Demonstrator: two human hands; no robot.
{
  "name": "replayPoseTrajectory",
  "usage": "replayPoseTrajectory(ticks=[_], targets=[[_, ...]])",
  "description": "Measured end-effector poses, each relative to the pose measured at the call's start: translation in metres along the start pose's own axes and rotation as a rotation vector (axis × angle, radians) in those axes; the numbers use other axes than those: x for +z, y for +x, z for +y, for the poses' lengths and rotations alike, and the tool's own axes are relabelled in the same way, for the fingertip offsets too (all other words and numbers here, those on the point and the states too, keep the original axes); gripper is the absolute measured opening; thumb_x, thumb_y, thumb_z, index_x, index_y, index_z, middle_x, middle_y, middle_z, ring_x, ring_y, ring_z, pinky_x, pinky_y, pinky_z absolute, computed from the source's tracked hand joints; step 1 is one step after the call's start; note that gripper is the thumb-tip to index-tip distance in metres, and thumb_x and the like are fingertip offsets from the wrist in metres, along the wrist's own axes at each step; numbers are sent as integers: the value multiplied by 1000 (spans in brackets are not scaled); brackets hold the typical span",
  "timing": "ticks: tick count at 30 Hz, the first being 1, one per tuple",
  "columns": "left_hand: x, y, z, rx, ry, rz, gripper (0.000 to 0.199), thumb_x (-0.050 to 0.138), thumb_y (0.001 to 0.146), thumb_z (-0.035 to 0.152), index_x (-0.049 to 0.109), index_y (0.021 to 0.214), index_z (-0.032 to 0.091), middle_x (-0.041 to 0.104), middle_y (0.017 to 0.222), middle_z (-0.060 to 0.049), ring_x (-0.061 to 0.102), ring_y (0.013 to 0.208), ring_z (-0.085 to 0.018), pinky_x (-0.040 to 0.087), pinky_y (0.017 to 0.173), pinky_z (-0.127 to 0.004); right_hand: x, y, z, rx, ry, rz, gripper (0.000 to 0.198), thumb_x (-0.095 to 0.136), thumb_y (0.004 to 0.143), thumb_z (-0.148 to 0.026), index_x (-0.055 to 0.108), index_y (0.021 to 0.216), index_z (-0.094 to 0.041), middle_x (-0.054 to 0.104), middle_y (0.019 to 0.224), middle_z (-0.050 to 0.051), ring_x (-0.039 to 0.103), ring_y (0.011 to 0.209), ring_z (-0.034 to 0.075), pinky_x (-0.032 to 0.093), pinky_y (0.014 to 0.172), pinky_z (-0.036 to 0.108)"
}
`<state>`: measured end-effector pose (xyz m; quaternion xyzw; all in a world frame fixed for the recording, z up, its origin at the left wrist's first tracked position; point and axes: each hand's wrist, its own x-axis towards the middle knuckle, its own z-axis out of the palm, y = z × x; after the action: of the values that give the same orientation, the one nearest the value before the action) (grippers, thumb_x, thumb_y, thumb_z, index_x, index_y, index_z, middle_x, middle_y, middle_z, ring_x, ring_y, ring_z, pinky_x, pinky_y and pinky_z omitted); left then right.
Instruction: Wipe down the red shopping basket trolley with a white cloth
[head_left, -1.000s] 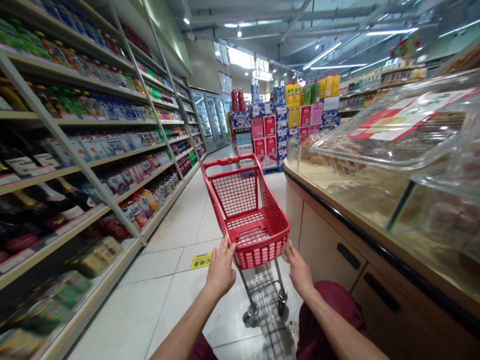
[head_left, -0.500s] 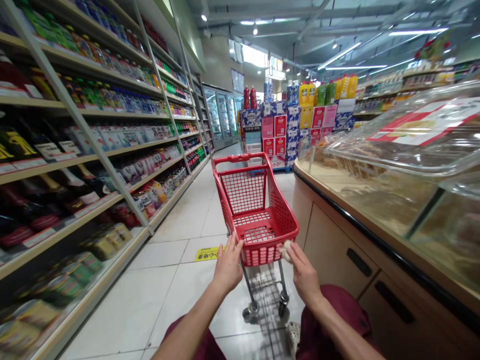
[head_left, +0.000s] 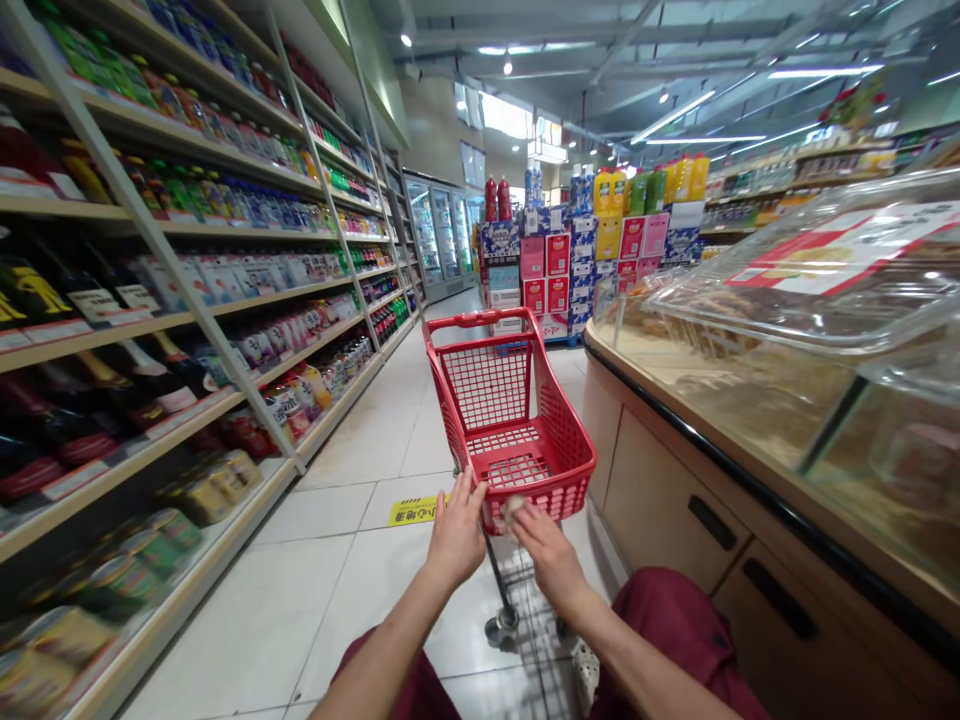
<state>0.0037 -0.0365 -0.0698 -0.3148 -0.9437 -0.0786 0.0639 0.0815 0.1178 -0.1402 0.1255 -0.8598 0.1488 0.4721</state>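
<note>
Bracing red cart (head_left: pixel 525 440) at near L corner, prob. for steadiness, is L hand (head_left: pixel 456 530) (grip unclear), while R hand (head_left: pixel 553 556) pinches pale wad (head_left: pixel 512 511) against its near side.

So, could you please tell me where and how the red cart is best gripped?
Grip the red cart by its handlebar, probably from the far end: that bar stands highest, spans the width, and has an open gap below.

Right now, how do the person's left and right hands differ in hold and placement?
The left hand holds nothing visible; the right hand holds a pale wad. The left hand is at the near left corner of the red cart; the right hand is farther right. Both are bare.
</note>
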Motion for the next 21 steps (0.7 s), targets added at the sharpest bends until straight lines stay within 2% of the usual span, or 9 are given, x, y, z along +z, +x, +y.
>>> replayPoseTrajectory(ticks=[2, 4, 8, 12, 15, 17, 19, 21], targets=[[-1, -1, 0, 12, -2, -8, 74, 43, 58, 2, 33, 128, 22, 14, 145, -7, 15, 132, -20, 18, 105, -47, -4, -4, 0, -34, 6, -46, 40, 35, 81, -3, 58, 110, -19, 64, 104, 7, 49, 111, 17, 50, 84, 36], [-1, -1, 2, 29, 14, 9, 73, 43, 58, 3, 34, 128, 21, 16, 144, -8, 15, 132, -22, 16, 105, -49, -8, -2, 0, -5, -7, -57, 41, 35, 81, -3, 57, 111, -19, 63, 107, 8, 49, 112, 17, 50, 84, 35], [6, -5, 13, 70, 70, 92, 72, 40, 61, 4, 29, 131, 15, 17, 144, -9, 11, 132, -21, 13, 106, -49, -10, 33, 5, 78, -72, 4, 39, 35, 82, -5, 55, 114, -16, 54, 120, 10, 39, 120, 20, 41, 95, 43], [11, -9, 20, 83, 84, 87, 70, 39, 62, 5, 28, 131, 13, 24, 142, -7, 14, 132, -21, 17, 106, -50, -15, 56, 33, 12, -145, -113, 32, 39, 84, -10, 61, 106, -17, 62, 109, 8, 50, 111, 21, 44, 91, 41], [12, -10, 21, 110, 96, 108, 68, 39, 64, 8, 30, 131, 13, 27, 141, -6, 17, 131, -20, 17, 106, -50, -29, 48, 60, 153, -260, -121, 31, 37, 85, -12, 62, 104, -18, 62, 108, 9, 51, 109, 22, 44, 89, 42], [13, -11, 23, 104, 113, 137, 66, 39, 65, 10, 30, 131, 12, 27, 140, -7, 17, 131, -21, 18, 105, -50, -33, 39, 63, 245, -307, -83, 33, 35, 85, -12, 61, 106, -17, 60, 111, 11, 49, 112, 22, 42, 91, 44], [15, -11, 27, 81, 133, 163, 66, 39, 65, 10, 30, 131, 10, 26, 141, -8, 17, 131, -22, 19, 105, -50, -27, 33, 53, 213, -272, -88, 35, 35, 84, -9, 58, 110, -17, 58, 115, 9, 46, 115, 21, 39, 95, 44], [15, -13, 30, 72, 144, 169, 66, 40, 65, 11, 29, 131, 9, 25, 141, -9, 17, 131, -22, 20, 105, -49, -19, 32, 42, 120, -198, -128, 38, 36, 83, -6, 56, 113, -18, 56, 118, 7, 43, 118, 20, 36, 98, 42]])
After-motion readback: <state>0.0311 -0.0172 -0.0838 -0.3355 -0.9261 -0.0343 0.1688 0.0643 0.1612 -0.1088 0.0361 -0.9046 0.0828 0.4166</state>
